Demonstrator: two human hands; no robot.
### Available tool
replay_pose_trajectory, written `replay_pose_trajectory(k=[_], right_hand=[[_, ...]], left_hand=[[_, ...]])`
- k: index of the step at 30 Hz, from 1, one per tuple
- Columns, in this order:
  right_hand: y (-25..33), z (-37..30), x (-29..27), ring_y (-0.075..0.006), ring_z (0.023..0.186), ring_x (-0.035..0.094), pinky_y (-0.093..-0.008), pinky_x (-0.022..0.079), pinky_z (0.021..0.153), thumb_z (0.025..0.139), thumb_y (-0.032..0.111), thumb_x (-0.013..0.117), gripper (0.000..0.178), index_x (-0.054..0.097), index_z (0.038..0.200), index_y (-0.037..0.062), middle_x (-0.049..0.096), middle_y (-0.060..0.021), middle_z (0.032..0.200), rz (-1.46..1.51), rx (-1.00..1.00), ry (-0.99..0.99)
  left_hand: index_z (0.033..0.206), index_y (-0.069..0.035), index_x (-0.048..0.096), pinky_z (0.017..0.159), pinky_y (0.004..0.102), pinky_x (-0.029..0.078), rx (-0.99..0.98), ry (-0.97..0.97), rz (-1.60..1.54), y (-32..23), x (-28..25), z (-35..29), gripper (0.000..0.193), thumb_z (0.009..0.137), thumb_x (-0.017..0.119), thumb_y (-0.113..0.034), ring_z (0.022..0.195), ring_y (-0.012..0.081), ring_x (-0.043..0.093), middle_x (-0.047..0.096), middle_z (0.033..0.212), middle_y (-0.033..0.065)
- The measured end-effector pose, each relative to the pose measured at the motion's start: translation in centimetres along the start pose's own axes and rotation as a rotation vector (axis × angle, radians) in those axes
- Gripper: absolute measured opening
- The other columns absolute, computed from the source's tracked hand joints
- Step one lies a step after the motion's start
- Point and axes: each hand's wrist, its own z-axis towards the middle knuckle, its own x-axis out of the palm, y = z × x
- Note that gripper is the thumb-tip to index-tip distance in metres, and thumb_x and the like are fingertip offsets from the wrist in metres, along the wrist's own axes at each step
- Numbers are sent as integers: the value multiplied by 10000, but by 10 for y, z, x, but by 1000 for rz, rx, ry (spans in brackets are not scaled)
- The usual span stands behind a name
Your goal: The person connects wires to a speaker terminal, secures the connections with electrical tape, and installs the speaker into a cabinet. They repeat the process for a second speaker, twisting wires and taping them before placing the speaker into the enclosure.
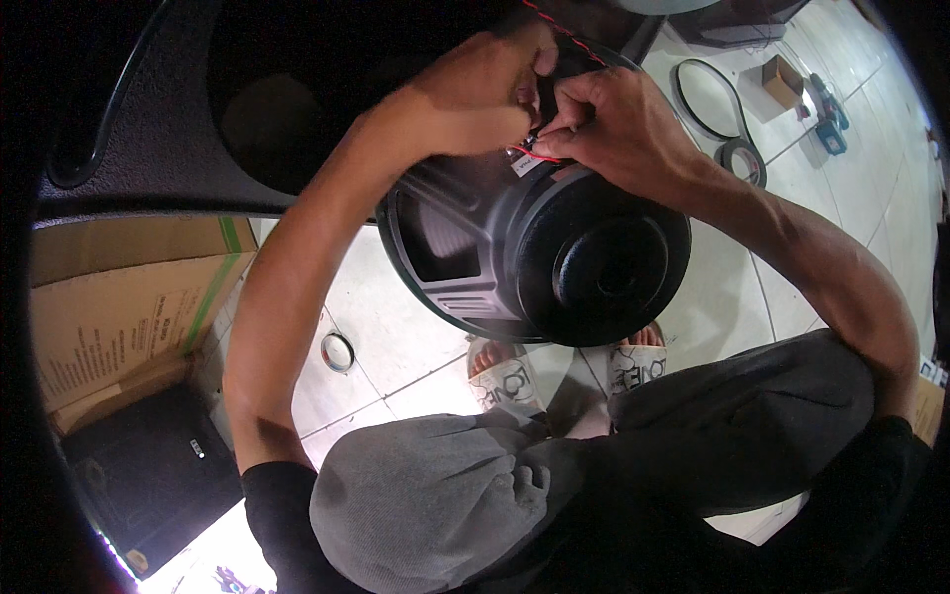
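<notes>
A large black loudspeaker driver (445, 238) with a ribbed metal frame and a round magnet (609, 267) is in front of me, its back turned toward me. My right hand (614, 124) pinches a red wire (539, 155) by the terminal (526, 164) on the frame's far edge. Close beside it, my left hand (520, 94) has its fingers curled in at the same terminal; whatever they grip is hidden. More twisted red wire (564, 32) runs from above down toward my hands. Behind the driver stands a black speaker cabinet (148, 129) with a dark round opening (267, 129).
Cardboard boxes (129, 297) and a black case (148, 475) stand at left. A roll of tape (337, 351) lies on the white tiled floor (396, 386). At far right are a black ring (708, 99), another tape roll (740, 161), a small box (782, 81) and a blue tool (830, 137).
</notes>
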Motion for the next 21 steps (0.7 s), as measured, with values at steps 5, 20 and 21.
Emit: replay_pose_trajectory(k=[5, 20, 21], right_hand=[[0, 2, 0, -109, 547, 546, -313, 435, 522, 787, 161, 821, 317, 563, 650, 40, 586, -40, 603, 43, -12, 27], [-10, 0, 10, -187, 727, 737, -318, 491, 556, 787, 76, 816, 339, 511, 654, 16, 637, -132, 637, 223, 117, 19], [-10, 0, 10, -186, 723, 736, -317, 489, 550, 786, 77, 818, 341, 510, 651, 19, 638, -128, 635, 223, 117, 15]], left_hand=[[815, -75, 591, 637, 278, 537, -608, 299, -435, 22, -7, 18, 200, 729, 772, -75, 681, 155, 656, 681, 760, 48], [1180, -47, 651, 757, 318, 536, -314, 95, -322, 18, -9, -22, 281, 904, 680, -91, 817, 149, 649, 687, 914, 66], [1136, -34, 665, 746, 315, 537, -248, 88, -227, 15, -9, -24, 234, 907, 674, -85, 808, 153, 653, 687, 917, 75]])
